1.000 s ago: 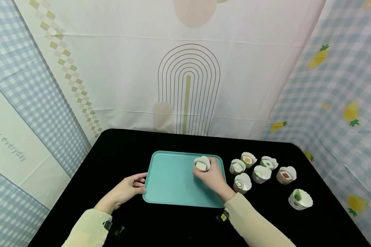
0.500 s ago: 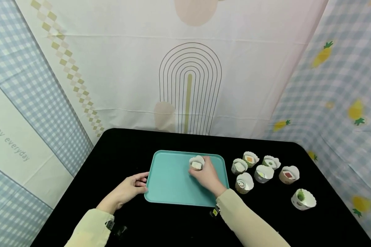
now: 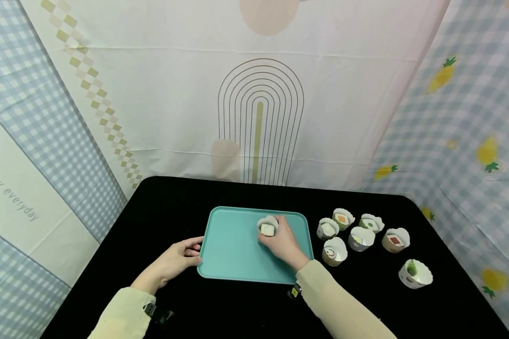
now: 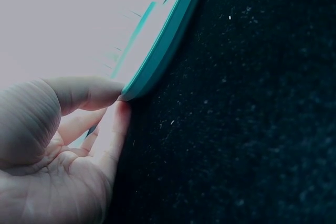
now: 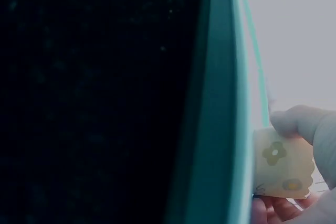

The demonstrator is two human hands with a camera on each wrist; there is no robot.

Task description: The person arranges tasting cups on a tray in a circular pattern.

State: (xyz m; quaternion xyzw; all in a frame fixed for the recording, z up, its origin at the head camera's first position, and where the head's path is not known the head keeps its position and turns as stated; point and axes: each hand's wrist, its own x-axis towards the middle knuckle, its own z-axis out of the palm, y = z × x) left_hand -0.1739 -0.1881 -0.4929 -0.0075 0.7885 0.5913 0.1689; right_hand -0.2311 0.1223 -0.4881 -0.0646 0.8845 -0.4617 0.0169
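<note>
My right hand (image 3: 285, 241) grips a paper baking cup (image 3: 266, 220) over the right half of the teal tray (image 3: 233, 254). Inside the cup lies a small pale block (image 3: 267, 230). In the right wrist view, the thumb lies on one side of the flower-printed cup (image 5: 283, 163) and fingers on the other; the cup is close to the tray's surface, but contact is hard to make out. At the tray's left edge, my left hand (image 3: 171, 261) holds the rim. The left wrist view has its thumb and a fingertip (image 4: 122, 111) meeting at the tray rim (image 4: 157, 56).
Several more baking cups stand on the black table (image 3: 254, 310) right of the tray, among them one with an orange square (image 3: 342, 219), one with a red square (image 3: 395, 240) and one with something green (image 3: 414, 274). Patterned cloths (image 3: 174, 103) hang behind and at both sides.
My right hand has carried the cup a little to the left over the tray, slowing in the last half second. My left hand has stayed at the tray's left edge.
</note>
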